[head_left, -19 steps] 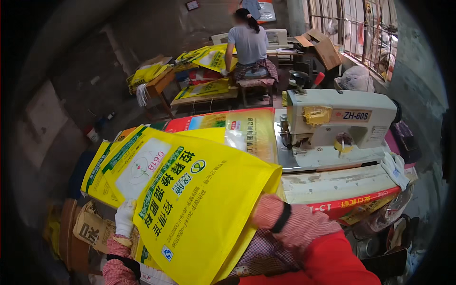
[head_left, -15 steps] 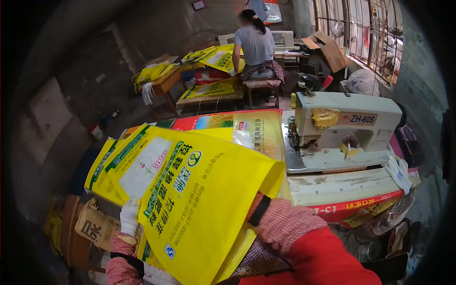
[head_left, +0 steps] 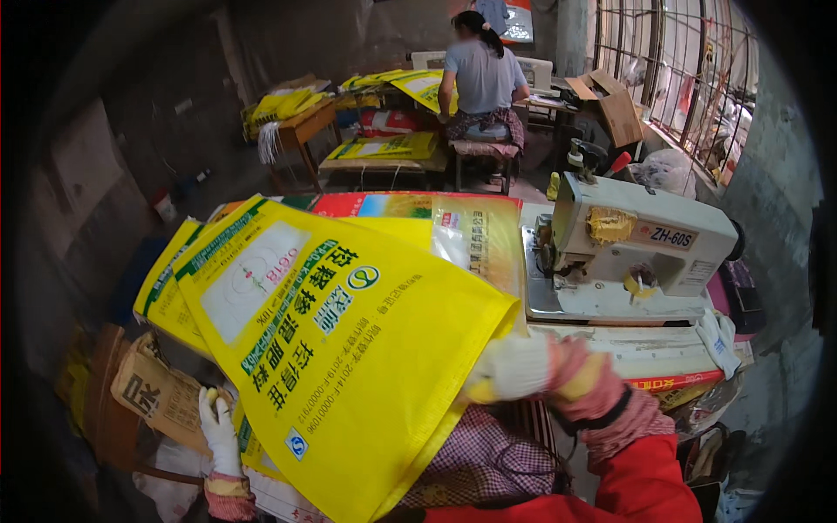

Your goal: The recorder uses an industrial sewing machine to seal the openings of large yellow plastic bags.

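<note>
A large yellow printed woven sack (head_left: 375, 349) lies slantwise over a stack on the table before me. My left hand (head_left: 220, 431), in a white glove, is just off its lower left edge, fingers stretched and apart, holding nothing. At the sack's right edge is my right hand (head_left: 514, 368), gloved and smeared by motion; whether its fingers grip the edge cannot be made out. Under the sack, another yellow sack (head_left: 166, 292) sticks out at the left. A red and tan printed sack (head_left: 488, 231) lies beneath them at the far side.
A white sewing machine (head_left: 641, 248) stands right of the sacks, with a white glove (head_left: 717, 340) on the table's edge. A brown paper bag (head_left: 161, 392) is at the left. Ahead, a co-worker (head_left: 484, 78) sits among more yellow sacks (head_left: 384, 146).
My left hand has let go of the sack's left edge and dropped lower. My right hand has come out from beneath the sack to its right edge, which now lies flatter.
</note>
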`<action>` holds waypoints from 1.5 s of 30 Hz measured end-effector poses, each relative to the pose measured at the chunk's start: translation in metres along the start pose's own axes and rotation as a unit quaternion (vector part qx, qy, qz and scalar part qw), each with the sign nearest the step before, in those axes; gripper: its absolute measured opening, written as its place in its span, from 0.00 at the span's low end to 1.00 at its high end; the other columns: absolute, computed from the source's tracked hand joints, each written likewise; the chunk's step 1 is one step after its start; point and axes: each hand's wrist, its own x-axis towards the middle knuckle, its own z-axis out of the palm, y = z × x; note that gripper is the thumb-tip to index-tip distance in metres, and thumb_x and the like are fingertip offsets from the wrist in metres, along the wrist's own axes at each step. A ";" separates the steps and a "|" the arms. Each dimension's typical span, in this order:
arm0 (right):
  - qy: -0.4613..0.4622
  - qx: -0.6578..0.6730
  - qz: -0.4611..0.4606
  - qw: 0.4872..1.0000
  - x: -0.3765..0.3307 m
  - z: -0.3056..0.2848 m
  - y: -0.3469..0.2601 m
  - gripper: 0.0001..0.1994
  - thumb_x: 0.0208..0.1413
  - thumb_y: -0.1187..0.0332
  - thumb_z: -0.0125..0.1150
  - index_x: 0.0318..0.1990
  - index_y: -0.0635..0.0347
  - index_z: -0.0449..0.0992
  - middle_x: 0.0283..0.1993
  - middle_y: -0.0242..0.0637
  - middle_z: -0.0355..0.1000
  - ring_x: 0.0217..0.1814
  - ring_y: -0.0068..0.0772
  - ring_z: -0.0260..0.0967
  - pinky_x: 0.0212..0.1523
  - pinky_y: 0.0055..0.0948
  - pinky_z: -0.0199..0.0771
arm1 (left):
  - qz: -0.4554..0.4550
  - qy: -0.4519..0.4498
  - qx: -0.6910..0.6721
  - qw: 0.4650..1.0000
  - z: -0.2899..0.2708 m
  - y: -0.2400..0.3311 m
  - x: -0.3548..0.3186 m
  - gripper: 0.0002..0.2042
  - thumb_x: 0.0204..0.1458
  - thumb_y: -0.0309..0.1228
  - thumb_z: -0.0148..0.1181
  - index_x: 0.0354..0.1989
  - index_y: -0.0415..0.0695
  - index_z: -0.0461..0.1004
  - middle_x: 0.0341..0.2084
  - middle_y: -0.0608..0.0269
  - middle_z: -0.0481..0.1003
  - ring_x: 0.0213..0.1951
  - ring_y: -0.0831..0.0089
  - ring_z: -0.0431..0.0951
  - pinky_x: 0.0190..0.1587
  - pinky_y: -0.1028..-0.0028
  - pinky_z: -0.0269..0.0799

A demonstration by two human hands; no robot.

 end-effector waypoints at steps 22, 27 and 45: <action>0.212 0.109 0.050 0.970 0.028 0.018 0.079 0.28 0.51 0.54 0.55 0.60 0.52 0.66 0.44 0.50 0.74 0.48 0.48 0.72 0.48 0.36 0.71 | -0.235 -0.186 -0.428 0.853 -0.013 0.152 -0.087 0.10 0.58 0.32 0.48 0.41 0.37 0.69 0.35 0.60 0.75 0.36 0.74 0.75 0.41 0.76 0.70; 0.202 0.083 -0.071 0.973 0.016 0.033 0.067 0.31 0.44 0.52 0.63 0.53 0.64 0.70 0.52 0.49 0.70 0.55 0.48 0.67 0.55 0.37 0.65 | -0.221 -0.181 -0.403 0.870 -0.009 0.148 -0.090 0.10 0.58 0.33 0.48 0.38 0.39 0.68 0.35 0.62 0.74 0.36 0.75 0.75 0.41 0.76 0.70; 0.228 0.402 -0.029 0.886 0.002 0.046 0.088 0.37 0.52 0.61 0.63 0.67 0.58 0.54 0.57 0.39 0.67 0.52 0.32 0.67 0.50 0.25 0.67 | -0.205 -0.177 -0.395 0.878 -0.005 0.102 -0.083 0.14 0.62 0.38 0.45 0.42 0.39 0.69 0.38 0.62 0.74 0.38 0.77 0.74 0.41 0.77 0.70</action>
